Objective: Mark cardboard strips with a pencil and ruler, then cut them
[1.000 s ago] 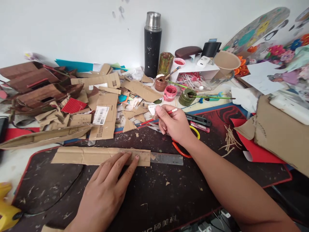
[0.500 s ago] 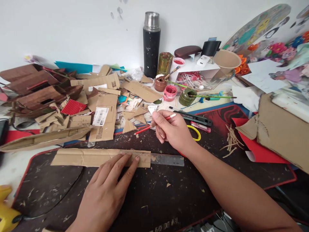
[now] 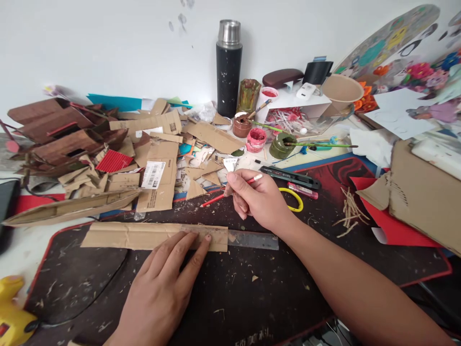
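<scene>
My left hand (image 3: 162, 274) lies flat, fingers spread, pressing a clear ruler (image 3: 254, 240) onto a long strip of brown cardboard (image 3: 133, 235). The ruler's right end sticks out past the strip onto the dark mat. My right hand (image 3: 254, 197) is closed around a red pencil (image 3: 213, 200) with a white end, above the strip's right half. The pencil slants, its tip toward the lower left and its white end showing above my fingers. Just right of this hand is a yellow scissor handle (image 3: 296, 199), partly hidden by the wrist.
Behind the dark mat (image 3: 245, 298) are cardboard scraps (image 3: 158, 173), brown cardboard boat models (image 3: 68, 129), paint jars (image 3: 256, 139) and a black thermos (image 3: 229, 72). A utility knife (image 3: 290, 178) lies right of my right hand. A yellow glue gun (image 3: 12, 312) sits at front left.
The whole view has shifted slightly, with things appearing a little farther right. Both hands, the ruler and the cardboard strip keep nearly the same places relative to each other.
</scene>
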A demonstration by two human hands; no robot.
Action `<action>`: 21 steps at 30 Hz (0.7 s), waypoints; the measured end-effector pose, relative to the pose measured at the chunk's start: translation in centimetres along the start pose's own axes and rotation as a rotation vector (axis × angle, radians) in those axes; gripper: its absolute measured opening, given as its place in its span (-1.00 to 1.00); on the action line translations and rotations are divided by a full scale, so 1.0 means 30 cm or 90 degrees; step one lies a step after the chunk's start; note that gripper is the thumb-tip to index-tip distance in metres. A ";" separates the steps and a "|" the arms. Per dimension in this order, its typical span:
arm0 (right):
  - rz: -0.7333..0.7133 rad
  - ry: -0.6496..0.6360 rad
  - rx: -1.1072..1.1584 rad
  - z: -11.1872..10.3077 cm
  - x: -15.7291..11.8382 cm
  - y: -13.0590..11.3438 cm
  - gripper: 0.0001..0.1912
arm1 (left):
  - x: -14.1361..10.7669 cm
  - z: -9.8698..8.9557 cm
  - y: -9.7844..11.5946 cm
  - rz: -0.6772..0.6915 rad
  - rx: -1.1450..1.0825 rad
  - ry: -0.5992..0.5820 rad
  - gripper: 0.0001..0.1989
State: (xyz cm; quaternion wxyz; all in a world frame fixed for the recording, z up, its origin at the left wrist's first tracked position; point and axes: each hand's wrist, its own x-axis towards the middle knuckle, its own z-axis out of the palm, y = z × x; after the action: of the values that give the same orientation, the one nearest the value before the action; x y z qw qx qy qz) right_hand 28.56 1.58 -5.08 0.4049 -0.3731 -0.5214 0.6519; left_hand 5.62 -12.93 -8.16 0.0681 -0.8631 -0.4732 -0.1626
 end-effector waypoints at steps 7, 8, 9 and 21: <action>0.016 0.005 0.000 -0.001 -0.002 0.006 -0.45 | -0.001 -0.006 -0.005 0.021 -0.008 0.003 -0.55; 0.017 0.007 -0.001 -0.001 -0.001 0.008 -0.45 | -0.001 -0.007 -0.007 0.021 -0.007 0.003 -0.55; 0.017 0.009 -0.003 -0.001 -0.001 0.009 -0.45 | 0.000 -0.008 -0.008 0.019 -0.005 0.003 -0.55; 0.014 0.009 -0.007 -0.002 0.003 0.007 -0.41 | 0.003 -0.002 0.009 0.002 -0.002 0.012 -0.55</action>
State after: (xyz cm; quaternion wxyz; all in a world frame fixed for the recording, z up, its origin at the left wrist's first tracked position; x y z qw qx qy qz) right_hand 28.55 1.66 -5.29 0.3992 -0.3857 -0.5179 0.6509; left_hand 5.88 -13.02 -8.05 0.0718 -0.8623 -0.4711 -0.1714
